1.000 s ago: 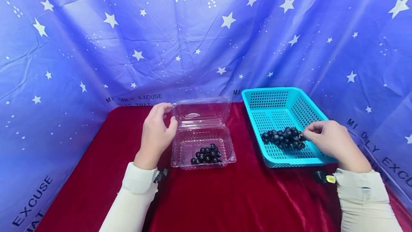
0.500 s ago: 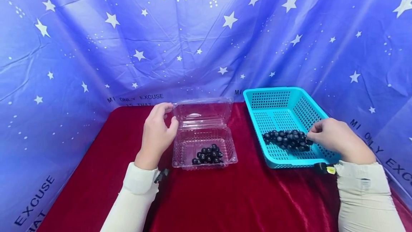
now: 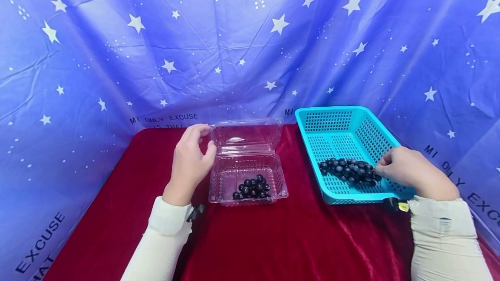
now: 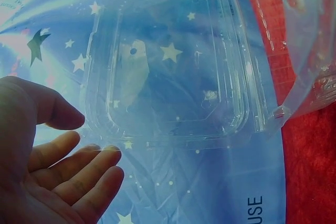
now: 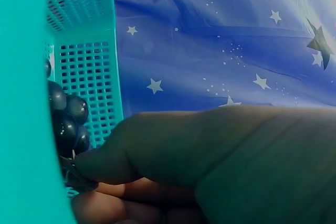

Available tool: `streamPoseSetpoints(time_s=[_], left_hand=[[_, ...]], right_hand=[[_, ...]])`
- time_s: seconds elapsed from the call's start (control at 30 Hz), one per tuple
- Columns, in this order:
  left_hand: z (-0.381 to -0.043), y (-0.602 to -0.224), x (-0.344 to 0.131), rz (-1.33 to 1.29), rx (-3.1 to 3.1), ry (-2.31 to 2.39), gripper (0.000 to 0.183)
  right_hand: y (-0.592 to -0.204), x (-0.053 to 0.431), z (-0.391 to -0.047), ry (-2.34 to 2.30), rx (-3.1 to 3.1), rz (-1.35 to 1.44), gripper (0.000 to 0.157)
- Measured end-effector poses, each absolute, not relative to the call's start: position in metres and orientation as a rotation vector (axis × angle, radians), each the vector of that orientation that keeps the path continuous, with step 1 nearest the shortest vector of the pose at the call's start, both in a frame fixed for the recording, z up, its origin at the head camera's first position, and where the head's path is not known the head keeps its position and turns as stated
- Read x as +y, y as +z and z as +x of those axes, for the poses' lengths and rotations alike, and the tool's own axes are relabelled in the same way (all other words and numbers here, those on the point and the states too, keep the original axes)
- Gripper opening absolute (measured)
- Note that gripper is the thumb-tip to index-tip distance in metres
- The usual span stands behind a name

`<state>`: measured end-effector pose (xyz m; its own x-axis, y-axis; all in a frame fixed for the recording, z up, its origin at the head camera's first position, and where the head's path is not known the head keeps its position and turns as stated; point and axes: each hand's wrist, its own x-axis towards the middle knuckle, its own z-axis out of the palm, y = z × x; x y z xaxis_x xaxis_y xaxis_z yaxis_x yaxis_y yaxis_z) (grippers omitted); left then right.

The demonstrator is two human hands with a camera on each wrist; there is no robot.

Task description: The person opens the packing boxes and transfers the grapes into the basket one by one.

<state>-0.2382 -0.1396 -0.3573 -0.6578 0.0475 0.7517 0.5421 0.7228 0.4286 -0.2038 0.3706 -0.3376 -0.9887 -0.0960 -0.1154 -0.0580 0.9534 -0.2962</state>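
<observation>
My right hand (image 3: 410, 170) pinches the stem end of a bunch of dark grapes (image 3: 347, 171) between thumb and fingers. This bunch lies across the floor of a turquoise plastic basket (image 3: 351, 197); the right wrist view shows only a few of its grapes (image 5: 64, 127) beside the thumb. To the left, a clear plastic clamshell box (image 3: 222, 181) stands with its lid (image 3: 261, 132) raised and a smaller cluster of dark grapes (image 3: 253, 187) inside. At the lid's left edge is my left hand (image 3: 191, 159), thumb apart from loosely bent fingers; whether the fingertips touch the lid is unclear.
Dark red velvet cloth (image 3: 293, 237) covers the table under box and basket. A blue curtain with white stars (image 3: 218, 47) hangs behind and along both sides, close to the basket's far side.
My right hand has shifted slightly right, and the grape bunch has slid a little that way along the basket floor. The left hand and the clamshell box have stayed nearly still.
</observation>
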Motion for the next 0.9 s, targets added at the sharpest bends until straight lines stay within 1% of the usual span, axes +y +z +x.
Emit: streamPoseSetpoints(time_s=[0.2, 0.33, 0.47, 0.9], left_hand=[[-0.239, -0.357, -0.139, -0.449, -2.173, -0.838, 0.034], [-0.239, -0.357, -0.139, -0.445, -2.177, -0.843, 0.033], [-0.239, -0.357, -0.14, -0.444, -2.175, -0.849, 0.033], [-0.239, -0.358, -0.139, -0.446, -2.175, -0.843, 0.034]], right_hand=[[-0.33, 0.372, -0.199, -0.421, 2.92, -0.05, 0.024], [-0.322, 0.373, -0.196, -0.419, 2.9, -0.018, 0.035], [-0.315, 0.371, -0.193, -0.423, 2.934, -0.033, 0.041], [-0.304, 0.351, -0.182, -0.4, 3.049, -0.139, 0.038]])
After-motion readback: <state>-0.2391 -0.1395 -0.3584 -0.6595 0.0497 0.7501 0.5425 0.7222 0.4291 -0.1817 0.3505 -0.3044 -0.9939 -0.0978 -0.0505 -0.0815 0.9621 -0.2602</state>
